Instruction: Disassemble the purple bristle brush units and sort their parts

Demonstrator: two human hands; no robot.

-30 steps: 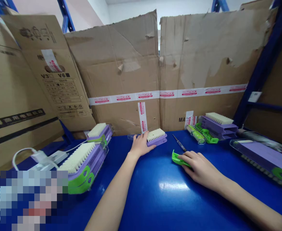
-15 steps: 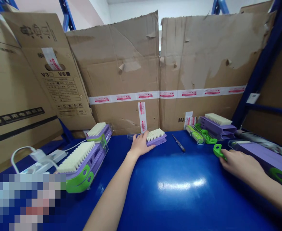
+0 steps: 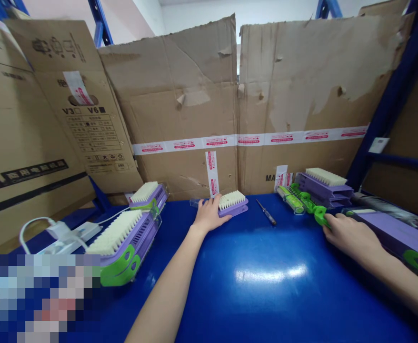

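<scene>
At the back of the table, my left hand (image 3: 209,214) is closed on the left end of a purple brush (image 3: 234,204) with cream bristles facing up. A clear plastic part (image 3: 194,203) pokes out beyond the fingers. On the right, my right hand (image 3: 352,234) pinches a green plastic piece (image 3: 320,214) with a hole in it. This piece is close to a row of green plastic pieces (image 3: 304,199); whether it touches them I cannot tell. Just behind them stands another purple brush (image 3: 325,183). A screwdriver (image 3: 266,212) lies between my hands.
Purple-and-green brushes in clear casings (image 3: 123,243) stand on the left, near a white power strip (image 3: 84,233) with cables. A large purple housing (image 3: 398,233) lies at far right. Cardboard panels (image 3: 180,109) wall the back of the blue table (image 3: 252,305). The lower left is pixelated.
My right hand has moved slightly left and away from me with the green piece, closer to the other green pieces. My left hand stays on the brush.
</scene>
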